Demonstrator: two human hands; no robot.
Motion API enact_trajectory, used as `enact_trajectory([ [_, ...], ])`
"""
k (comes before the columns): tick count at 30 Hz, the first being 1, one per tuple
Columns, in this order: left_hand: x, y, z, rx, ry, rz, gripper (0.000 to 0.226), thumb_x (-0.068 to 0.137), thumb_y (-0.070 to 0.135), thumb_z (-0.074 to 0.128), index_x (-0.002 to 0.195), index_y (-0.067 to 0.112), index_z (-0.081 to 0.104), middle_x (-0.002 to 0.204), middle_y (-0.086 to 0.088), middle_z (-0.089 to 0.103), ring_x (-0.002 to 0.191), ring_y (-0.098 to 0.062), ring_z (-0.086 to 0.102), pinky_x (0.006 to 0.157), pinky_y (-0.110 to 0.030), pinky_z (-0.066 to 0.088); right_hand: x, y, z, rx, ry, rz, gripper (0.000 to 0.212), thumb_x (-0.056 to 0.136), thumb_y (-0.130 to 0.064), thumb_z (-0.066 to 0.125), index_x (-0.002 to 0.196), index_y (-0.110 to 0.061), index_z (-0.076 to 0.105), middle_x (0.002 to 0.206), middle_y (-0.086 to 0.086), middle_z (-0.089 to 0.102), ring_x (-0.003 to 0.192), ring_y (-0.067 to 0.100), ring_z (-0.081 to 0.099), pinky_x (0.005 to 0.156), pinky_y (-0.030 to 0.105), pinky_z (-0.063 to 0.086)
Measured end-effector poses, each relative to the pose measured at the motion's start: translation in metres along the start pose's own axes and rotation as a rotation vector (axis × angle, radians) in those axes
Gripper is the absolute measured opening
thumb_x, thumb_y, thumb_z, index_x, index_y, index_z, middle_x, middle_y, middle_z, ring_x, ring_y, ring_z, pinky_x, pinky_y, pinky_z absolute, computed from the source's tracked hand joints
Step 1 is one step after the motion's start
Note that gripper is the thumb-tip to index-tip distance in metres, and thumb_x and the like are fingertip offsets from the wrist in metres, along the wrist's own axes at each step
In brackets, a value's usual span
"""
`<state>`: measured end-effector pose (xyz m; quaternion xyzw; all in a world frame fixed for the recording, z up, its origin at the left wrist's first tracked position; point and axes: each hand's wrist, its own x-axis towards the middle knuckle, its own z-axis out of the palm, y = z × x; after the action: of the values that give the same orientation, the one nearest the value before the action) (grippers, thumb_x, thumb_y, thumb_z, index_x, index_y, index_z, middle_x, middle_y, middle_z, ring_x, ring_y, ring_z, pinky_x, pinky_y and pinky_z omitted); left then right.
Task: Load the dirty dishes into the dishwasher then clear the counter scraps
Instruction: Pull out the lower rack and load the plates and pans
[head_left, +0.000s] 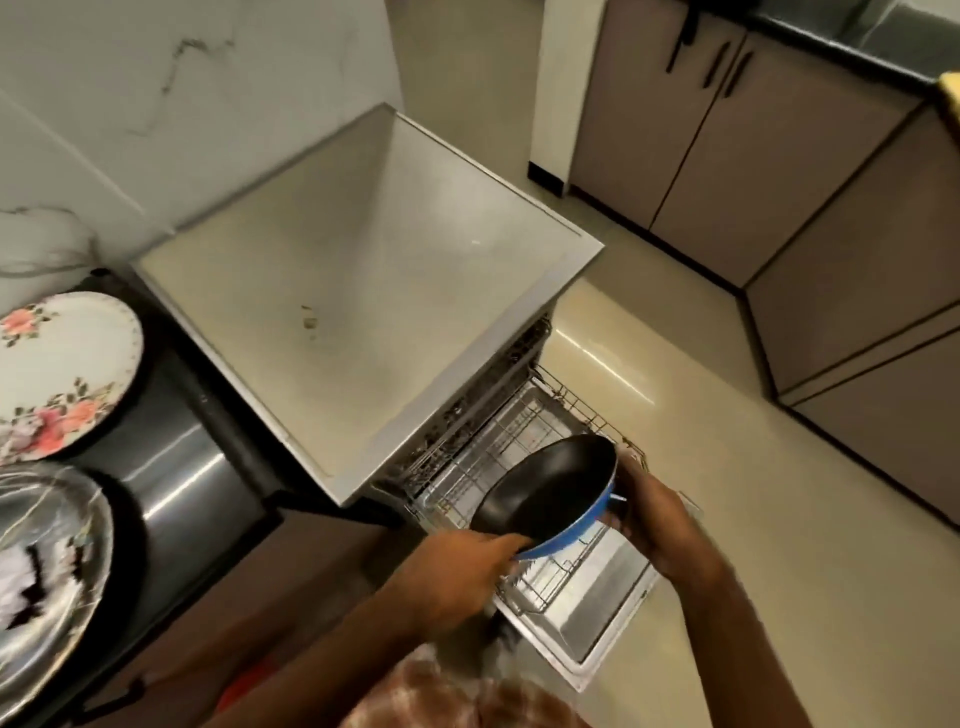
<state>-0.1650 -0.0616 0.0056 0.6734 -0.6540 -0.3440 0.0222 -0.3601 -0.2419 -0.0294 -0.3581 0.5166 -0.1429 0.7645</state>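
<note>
Loading step: our left hand (457, 566) grips the frying pan (550, 488) by its rim, our right hand (657, 522) its handle; next, we lower it into the rack (524, 415) near its front edge.

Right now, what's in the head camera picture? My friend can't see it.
Two hands hold a blue frying pan, black inside, tilted over the pulled-out rack of an open dishwasher: left hand on its near rim, right hand on its right side. A flowered plate and a steel plate sit at left.
</note>
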Motion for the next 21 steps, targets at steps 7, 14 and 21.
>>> enact_trajectory([
  [7,0.111,-0.029,0.061,-0.199,-0.096,-0.206,0.022,0.103,0.016,0.049,0.124,0.019,0.054,0.1,0.003,0.065,0.088,-0.015,0.064,0.074,-0.021,0.048,0.061,0.067,-0.027,0.118,0.172,0.148,0.032,0.109,-0.031,0.049,0.13,-0.013,0.065,0.121,0.017,0.072,0.103,0.031,0.075,0.087,0.037,0.061],
  [14,0.237,-0.114,0.126,-0.282,-0.033,-0.392,0.033,0.101,0.01,0.051,0.131,0.02,0.058,0.105,-0.004,0.065,0.086,-0.014,0.065,0.062,-0.019,0.051,0.152,0.121,-0.037,0.034,0.16,0.195,0.049,0.102,-0.028,0.065,0.147,-0.02,0.051,0.122,0.006,0.073,0.097,0.021,0.077,0.09,0.035,0.061],
  [21,0.339,-0.194,0.173,-0.179,0.215,-0.555,0.041,0.1,0.0,0.047,0.138,0.011,0.057,0.126,-0.021,0.062,0.116,-0.036,0.062,0.1,-0.04,0.051,0.227,0.134,-0.03,-0.023,0.092,0.08,0.045,0.101,-0.033,0.065,0.144,-0.03,0.053,0.126,0.002,0.071,0.101,0.015,0.076,0.096,0.036,0.06],
])
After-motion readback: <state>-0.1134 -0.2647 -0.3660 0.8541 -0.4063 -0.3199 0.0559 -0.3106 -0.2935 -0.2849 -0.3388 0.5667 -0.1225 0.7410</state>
